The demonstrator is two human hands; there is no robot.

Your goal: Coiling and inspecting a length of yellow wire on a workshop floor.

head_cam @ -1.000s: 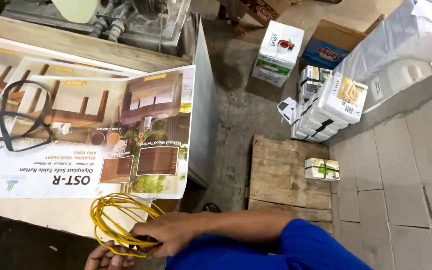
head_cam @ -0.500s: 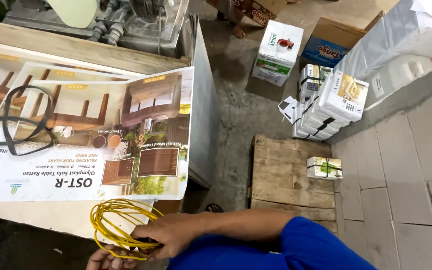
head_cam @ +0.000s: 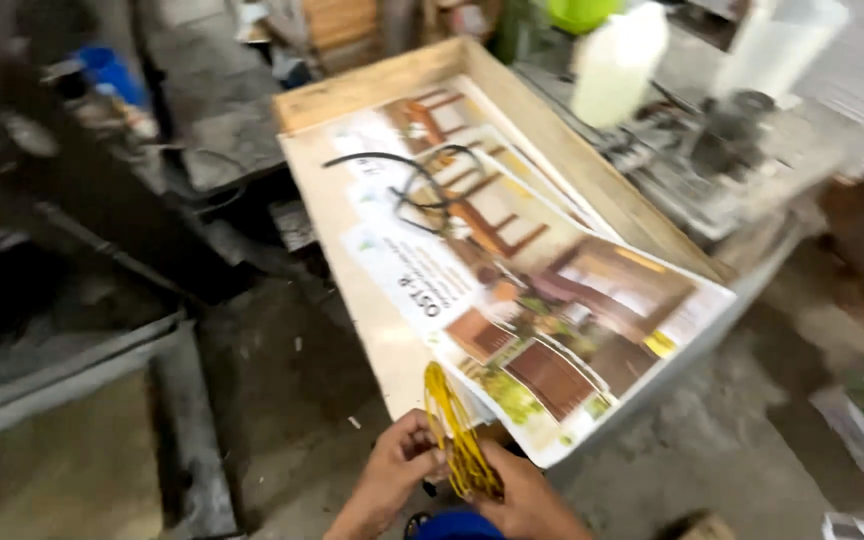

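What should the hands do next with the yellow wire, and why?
Probably tighten the grip and gather the loops evenly. The left hand and right hand both pinch the yellow wire coil, which stands on edge with its loops spread loosely at the corner of the table, beside the poster. Loose loops could spring apart or tangle.

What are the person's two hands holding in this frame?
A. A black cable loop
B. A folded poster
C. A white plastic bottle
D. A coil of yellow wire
D. Both the left hand and the right hand grip the coil of yellow wire at the near edge of the wooden table; the black cable loop lies untouched on the printed poster farther away.
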